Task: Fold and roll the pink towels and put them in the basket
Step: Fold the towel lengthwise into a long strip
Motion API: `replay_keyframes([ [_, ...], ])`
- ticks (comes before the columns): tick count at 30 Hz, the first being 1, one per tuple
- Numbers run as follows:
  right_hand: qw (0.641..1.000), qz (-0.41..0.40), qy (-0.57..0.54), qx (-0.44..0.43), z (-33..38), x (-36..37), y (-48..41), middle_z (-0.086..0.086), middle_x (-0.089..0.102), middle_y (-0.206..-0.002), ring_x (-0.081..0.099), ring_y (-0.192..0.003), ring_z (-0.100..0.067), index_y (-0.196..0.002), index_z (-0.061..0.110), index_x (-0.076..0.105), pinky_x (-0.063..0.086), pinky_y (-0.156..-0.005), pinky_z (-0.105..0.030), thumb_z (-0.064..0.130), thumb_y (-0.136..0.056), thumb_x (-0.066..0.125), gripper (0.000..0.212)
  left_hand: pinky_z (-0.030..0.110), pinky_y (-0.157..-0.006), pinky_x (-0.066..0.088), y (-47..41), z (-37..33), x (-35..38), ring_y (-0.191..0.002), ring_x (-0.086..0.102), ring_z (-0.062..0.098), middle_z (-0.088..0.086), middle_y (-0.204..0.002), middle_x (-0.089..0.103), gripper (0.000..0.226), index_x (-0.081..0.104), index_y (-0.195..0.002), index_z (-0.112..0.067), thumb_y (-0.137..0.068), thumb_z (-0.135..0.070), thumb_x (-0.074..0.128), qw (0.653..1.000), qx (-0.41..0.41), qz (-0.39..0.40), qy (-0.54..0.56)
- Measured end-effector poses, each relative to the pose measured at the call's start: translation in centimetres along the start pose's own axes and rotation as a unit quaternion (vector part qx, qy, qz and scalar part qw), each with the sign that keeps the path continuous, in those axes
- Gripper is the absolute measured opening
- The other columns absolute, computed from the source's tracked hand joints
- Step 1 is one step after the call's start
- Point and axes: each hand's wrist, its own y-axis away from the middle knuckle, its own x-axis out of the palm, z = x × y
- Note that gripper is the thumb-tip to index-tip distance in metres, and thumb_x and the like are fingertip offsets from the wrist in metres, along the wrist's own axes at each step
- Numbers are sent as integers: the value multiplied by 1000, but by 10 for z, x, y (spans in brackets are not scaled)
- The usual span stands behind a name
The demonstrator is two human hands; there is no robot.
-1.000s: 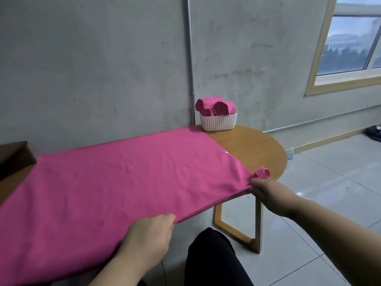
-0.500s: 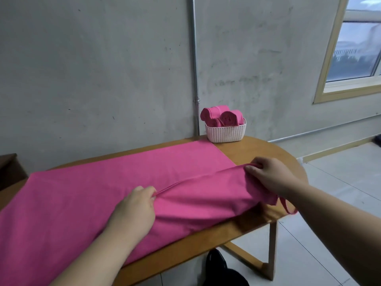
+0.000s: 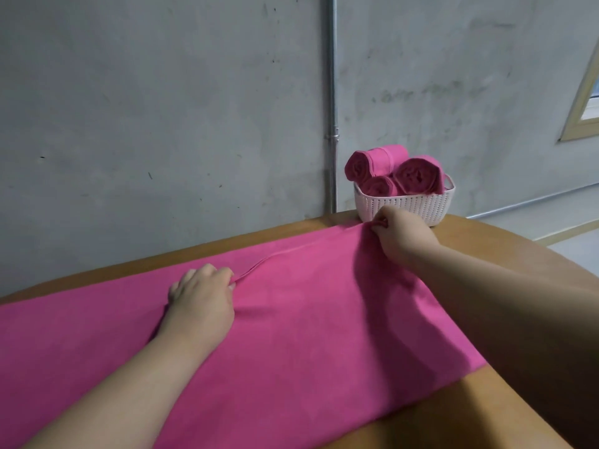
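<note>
Where the towel lies: pink towel [image 3: 308,319] spread lengthwise on the wooden table [image 3: 486,241], doubled over with its upper edge at the far side; its left end runs out of view
Left hand: left hand [image 3: 201,296] pinches the upper layer's edge near mid-length, fingers curled tight on the hem
Right hand: right hand [image 3: 402,234] pinches the far right corner, just in front of the basket [image 3: 405,204]
Basket: white, at the table's far side by the wall; holds three rolled towels [image 3: 418,176] heaped above the rim
Risk, misalignment: the edge between the hands looks slack; letting go before it is drawn taut probably leaves the layers offset and the later roll uneven
Risk, basket: the right knuckles are very near the basket wall; a forward push may shove it or dislodge the top roll
Obstruction: the basket limits room at the far corner; the wall pipe [image 3: 330,108] and window frame [image 3: 580,108] are well apart from the work
</note>
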Motion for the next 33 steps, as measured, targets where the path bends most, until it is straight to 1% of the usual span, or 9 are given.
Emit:
replay_keyframes([
  [4,998,25,45,-20,-8,47,-10,-12,69,-108,63,-99,-35,-106,21,58,45,-77,-38,29,-100,48,14,43,-82,48,-7,21,32,-95,58,32,2,-97,64,8,67,-98,-17,-94,-18,61,998,5,-6,64],
  [8,999,-2,39,-20,-16,55,-1,-9,69,-104,63,-98,-33,-104,23,56,36,-71,-36,33,-102,46,14,42,-83,50,-5,24,37,-96,63,27,-3,-97,69,10,67,-99,-21,-96,-18,58,991,-14,1,133],
  [13,998,13,51,-19,-13,40,27,-5,70,-101,63,-94,-32,-105,25,55,34,-69,-35,33,-101,47,11,41,-93,50,18,21,25,-108,64,25,-3,-110,71,17,70,-108,-19,-96,-17,59,987,-27,13,159],
  [19,999,23,28,-13,-12,11,99,-2,69,-102,63,-95,-27,-107,27,57,38,-72,-34,35,-101,46,15,30,-107,42,89,19,-3,-124,56,10,-13,-132,62,28,67,-125,-25,-99,-22,56,985,-37,34,166],
  [22,999,21,24,2,-14,-9,145,-1,68,-102,62,-95,-25,-107,29,57,39,-72,-34,35,-101,46,15,30,-106,41,128,16,-20,-122,55,9,-18,-131,61,25,69,-120,-26,-98,-21,57,985,-25,46,163],
  [26,999,21,26,28,-19,-36,201,0,68,-101,62,-95,-25,-107,26,59,42,-73,-34,33,-100,47,15,32,-102,42,173,8,-34,-118,57,11,-26,-119,56,20,73,-112,-24,-97,-20,61,983,-17,49,174],
  [28,999,19,12,42,-20,-47,215,1,70,-101,64,-98,-25,-105,25,60,43,-75,-34,33,-99,50,13,34,-96,46,184,6,-39,-111,62,16,-23,-111,59,16,73,-105,-23,-96,-16,62,981,-15,50,184],
  [30,998,6,-16,59,-21,-56,215,4,70,-96,65,-96,-24,-99,25,62,44,-75,-33,34,-97,57,11,38,-88,49,184,2,-46,-101,65,23,-13,-99,63,14,71,-99,-22,-96,-13,61,981,-13,39,188],
  [33,993,-30,-57,98,-23,-65,205,9,63,-80,60,-85,-22,-87,24,62,43,-72,-34,39,-93,62,15,38,-90,48,164,-7,-65,-104,63,28,-3,-103,64,17,69,-107,-19,-100,-16,54,982,-45,5,182],
])
